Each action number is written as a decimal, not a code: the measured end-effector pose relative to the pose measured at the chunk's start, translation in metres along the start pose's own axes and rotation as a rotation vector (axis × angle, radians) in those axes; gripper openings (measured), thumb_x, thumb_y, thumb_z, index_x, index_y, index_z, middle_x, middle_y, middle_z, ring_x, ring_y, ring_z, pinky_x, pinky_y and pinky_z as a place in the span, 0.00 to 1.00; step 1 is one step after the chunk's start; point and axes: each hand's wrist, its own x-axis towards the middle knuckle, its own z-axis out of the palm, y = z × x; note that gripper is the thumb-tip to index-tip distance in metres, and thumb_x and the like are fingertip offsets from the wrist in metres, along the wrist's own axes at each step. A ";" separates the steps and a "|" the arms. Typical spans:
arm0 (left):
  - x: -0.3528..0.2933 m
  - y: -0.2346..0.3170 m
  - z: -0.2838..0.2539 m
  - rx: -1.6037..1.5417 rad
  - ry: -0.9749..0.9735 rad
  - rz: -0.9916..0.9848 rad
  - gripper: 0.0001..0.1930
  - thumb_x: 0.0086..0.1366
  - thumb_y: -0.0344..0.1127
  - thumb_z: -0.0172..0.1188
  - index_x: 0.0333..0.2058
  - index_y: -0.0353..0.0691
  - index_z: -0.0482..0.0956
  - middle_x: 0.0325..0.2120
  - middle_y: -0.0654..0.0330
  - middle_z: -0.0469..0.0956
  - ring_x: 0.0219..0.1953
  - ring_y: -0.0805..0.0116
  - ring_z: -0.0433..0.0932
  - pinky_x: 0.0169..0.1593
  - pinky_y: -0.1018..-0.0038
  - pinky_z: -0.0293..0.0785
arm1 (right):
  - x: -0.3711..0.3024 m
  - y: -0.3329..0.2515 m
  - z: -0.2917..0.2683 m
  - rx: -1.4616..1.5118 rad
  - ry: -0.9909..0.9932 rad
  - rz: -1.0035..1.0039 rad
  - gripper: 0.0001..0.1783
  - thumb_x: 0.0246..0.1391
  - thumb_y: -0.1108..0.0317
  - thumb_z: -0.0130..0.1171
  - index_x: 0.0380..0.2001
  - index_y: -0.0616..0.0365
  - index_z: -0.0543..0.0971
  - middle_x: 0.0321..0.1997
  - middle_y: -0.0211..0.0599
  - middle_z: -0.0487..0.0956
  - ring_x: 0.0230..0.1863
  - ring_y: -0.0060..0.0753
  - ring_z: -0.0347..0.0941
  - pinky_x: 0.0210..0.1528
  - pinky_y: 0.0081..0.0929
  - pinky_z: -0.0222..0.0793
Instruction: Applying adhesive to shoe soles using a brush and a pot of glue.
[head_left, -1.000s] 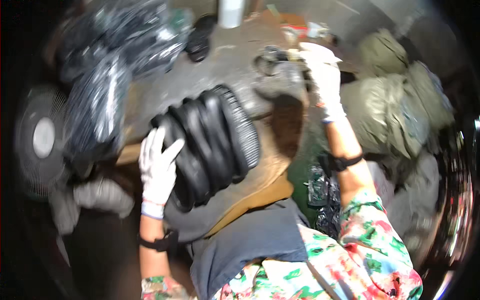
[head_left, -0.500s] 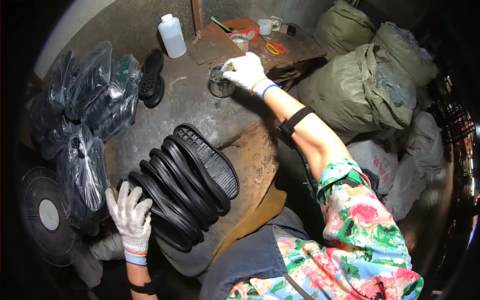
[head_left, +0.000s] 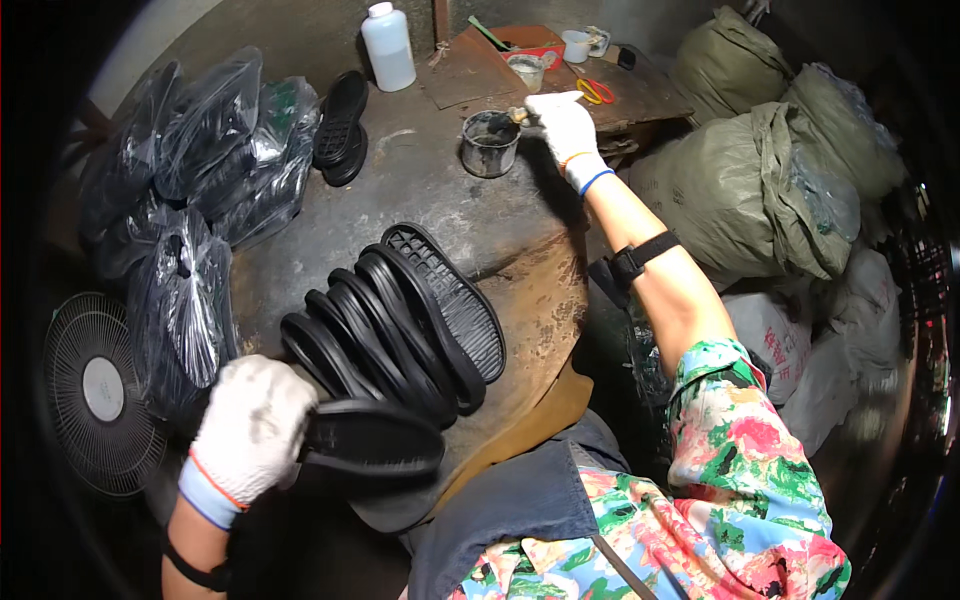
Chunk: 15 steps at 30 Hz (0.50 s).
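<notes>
My left hand (head_left: 256, 425), in a white knit glove, is closed on one end of a black shoe sole (head_left: 375, 438), lifted off the near end of the row. Beside it, several black shoe soles (head_left: 400, 330) lean on one another; the farthest shows its gridded, ribbed face. At the far side of the table my gloved right hand (head_left: 562, 125) pinches the tan handle of what looks like a brush (head_left: 518, 115). The brush's other end is hidden at the rim of a dark-stained cup (head_left: 489, 150).
A worn table (head_left: 440, 225) carries another pair of soles (head_left: 342, 125), a white-capped bottle (head_left: 388, 50), yellow-and-red scissors (head_left: 596, 92) and a red box (head_left: 535, 45). Plastic-wrapped bundles (head_left: 215, 140) and a fan (head_left: 102, 390) stand left. Stuffed green sacks (head_left: 735, 190) crowd the right.
My left hand has gripped the nearest sole and separated it from the row, turning it sideways. My right hand still works at the cup. The whole view has shifted slightly.
</notes>
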 end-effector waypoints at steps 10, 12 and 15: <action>0.030 -0.011 0.087 -1.985 0.590 -0.568 0.30 0.65 0.30 0.62 0.66 0.27 0.69 0.53 0.48 0.82 0.49 0.60 0.84 0.54 0.66 0.83 | -0.022 0.017 0.032 1.521 0.070 0.889 0.09 0.68 0.60 0.58 0.42 0.50 0.82 0.43 0.31 0.87 0.39 0.29 0.83 0.43 0.28 0.75; 0.026 -0.013 0.135 -2.390 0.662 -0.400 0.33 0.67 0.35 0.59 0.68 0.27 0.67 0.56 0.42 0.79 0.55 0.48 0.82 0.60 0.54 0.81 | -0.022 -0.001 0.036 1.609 0.036 0.876 0.09 0.68 0.60 0.57 0.43 0.50 0.82 0.44 0.33 0.87 0.38 0.30 0.83 0.40 0.26 0.73; 0.092 0.015 0.133 -2.741 0.702 -0.221 0.42 0.70 0.51 0.58 0.73 0.28 0.58 0.72 0.39 0.63 0.71 0.36 0.65 0.71 0.32 0.62 | -0.030 0.026 0.020 1.712 0.016 0.879 0.10 0.69 0.60 0.58 0.45 0.51 0.82 0.46 0.36 0.87 0.37 0.32 0.82 0.39 0.28 0.73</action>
